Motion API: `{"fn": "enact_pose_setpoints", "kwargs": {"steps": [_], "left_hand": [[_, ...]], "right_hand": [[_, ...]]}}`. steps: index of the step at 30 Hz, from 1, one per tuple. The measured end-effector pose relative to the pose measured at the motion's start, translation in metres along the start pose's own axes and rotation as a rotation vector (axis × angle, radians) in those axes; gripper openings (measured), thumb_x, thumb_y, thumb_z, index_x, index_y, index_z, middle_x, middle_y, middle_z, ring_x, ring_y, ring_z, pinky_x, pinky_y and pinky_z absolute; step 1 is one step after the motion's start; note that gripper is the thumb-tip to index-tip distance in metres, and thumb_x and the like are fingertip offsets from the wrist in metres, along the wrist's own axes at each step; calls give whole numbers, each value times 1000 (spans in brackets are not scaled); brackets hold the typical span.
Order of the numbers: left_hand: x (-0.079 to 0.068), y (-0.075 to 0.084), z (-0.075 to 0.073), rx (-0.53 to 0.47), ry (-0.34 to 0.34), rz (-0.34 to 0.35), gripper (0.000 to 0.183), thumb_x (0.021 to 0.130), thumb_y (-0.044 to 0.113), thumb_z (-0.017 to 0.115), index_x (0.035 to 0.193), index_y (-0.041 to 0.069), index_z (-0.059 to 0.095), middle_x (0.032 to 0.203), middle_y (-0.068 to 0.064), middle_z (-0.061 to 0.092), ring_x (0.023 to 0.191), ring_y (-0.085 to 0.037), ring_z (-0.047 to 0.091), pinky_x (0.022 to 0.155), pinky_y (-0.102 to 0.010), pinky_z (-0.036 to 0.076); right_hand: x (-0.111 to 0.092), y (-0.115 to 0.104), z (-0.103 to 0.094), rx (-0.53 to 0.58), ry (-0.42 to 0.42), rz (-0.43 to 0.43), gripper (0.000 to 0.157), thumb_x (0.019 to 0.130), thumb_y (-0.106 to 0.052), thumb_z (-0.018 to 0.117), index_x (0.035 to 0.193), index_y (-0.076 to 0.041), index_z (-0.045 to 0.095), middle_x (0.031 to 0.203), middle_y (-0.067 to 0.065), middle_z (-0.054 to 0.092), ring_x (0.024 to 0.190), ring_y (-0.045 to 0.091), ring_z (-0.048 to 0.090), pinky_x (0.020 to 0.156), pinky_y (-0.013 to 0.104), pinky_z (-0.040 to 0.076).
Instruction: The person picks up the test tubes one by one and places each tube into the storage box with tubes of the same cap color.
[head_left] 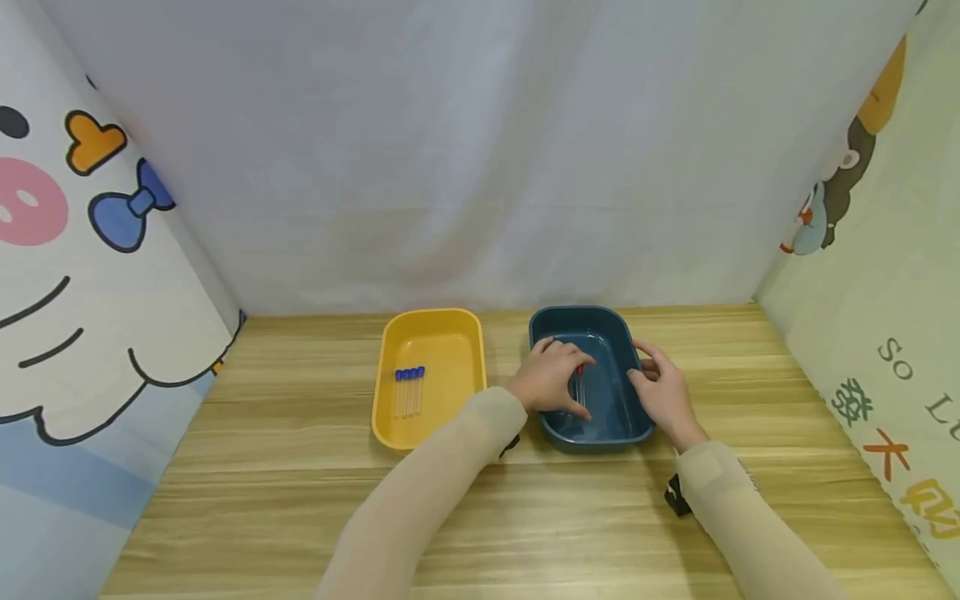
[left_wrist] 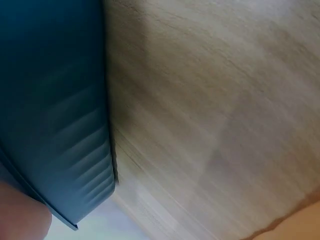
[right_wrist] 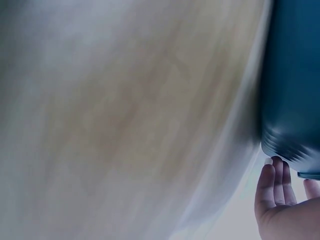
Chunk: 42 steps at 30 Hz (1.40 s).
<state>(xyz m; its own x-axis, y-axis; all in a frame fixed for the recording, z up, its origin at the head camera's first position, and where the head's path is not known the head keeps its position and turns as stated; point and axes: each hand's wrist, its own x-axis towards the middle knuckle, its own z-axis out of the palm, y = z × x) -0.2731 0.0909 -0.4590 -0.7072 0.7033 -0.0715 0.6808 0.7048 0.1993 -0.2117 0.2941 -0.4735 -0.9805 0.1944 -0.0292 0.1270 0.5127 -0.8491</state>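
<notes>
A dark blue tray (head_left: 611, 433) stands on the table in the head view, with clear tubes with red caps (head_left: 580, 385) inside, partly covered by my left hand (head_left: 551, 377). That hand reaches over the tray's left rim, thumb and forefinger spread apart around the tubes; whether they touch them is hard to see. On the opposite side my right hand (head_left: 666, 396) holds the tray's rim, thumb at the edge and fingers along the outer wall. The right wrist view shows those fingers (right_wrist: 278, 187) beside the tray's ribbed corner. In the left wrist view, the tray's wall (left_wrist: 55, 100) fills the left side.
To the left, a yellow tray (head_left: 450, 346) holds several clear tubes with blue caps (head_left: 409, 392) lying side by side. Both trays rest on a wood-grain table (head_left: 300, 467). A pale curtain (head_left: 480, 167) closes off the back, and printed cloths hang at both sides.
</notes>
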Motion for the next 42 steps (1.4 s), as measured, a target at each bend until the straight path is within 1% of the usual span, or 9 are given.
{"fn": "enact_pose_setpoints", "kwargs": {"steps": [6,11,20,25,32,37,42], "left_hand": [[0,-1,2,3,16,-11,90,74,66,84,148,26,54,144,5,59,135,-17,51,130,-47,24],[0,-2,1,14,22,-16,90,74,66,84,148,26,54,147,4,57,137,-17,51,130,-46,25],[-1,-2,-1,19,18,-17,92,73,67,84,148,25,54,147,4,57,137,-17,51,129,-45,26],[-3,-1,-1,-9,18,-17,91,73,65,85,149,24,54,147,4,57,137,-18,50,129,-44,27],[-8,-3,-3,-99,49,-11,86,77,57,86,148,19,55,149,0,57,141,-20,49,129,-39,27],[-12,-4,-6,-156,43,-12,84,79,54,86,148,16,55,149,-2,56,143,-21,47,130,-38,25],[-17,-5,-10,-187,39,-10,82,81,50,86,147,13,55,149,-4,56,142,-23,48,129,-39,28]], "right_hand": [[0,-2,0,2,-8,-3,54,106,-13,51,159,-15,41,142,31,55,132,45,56,106,57,51],[1,-2,0,3,-7,-5,54,106,-13,51,159,-15,41,143,31,54,132,45,55,107,57,50],[1,-2,1,5,-3,-5,54,106,-12,51,159,-16,41,142,30,55,132,45,56,106,57,50],[0,-3,2,0,1,-1,54,106,-12,52,158,-15,42,142,30,55,132,45,56,106,56,51],[0,-4,2,0,-8,-2,54,105,-11,52,158,-15,42,142,30,55,132,45,56,107,56,50],[0,-4,2,-1,-13,1,54,105,-10,51,159,-13,41,144,31,53,134,45,54,108,56,50],[0,-5,2,-2,-16,7,55,105,-10,50,159,-13,40,147,31,51,135,45,52,108,57,49]]}}
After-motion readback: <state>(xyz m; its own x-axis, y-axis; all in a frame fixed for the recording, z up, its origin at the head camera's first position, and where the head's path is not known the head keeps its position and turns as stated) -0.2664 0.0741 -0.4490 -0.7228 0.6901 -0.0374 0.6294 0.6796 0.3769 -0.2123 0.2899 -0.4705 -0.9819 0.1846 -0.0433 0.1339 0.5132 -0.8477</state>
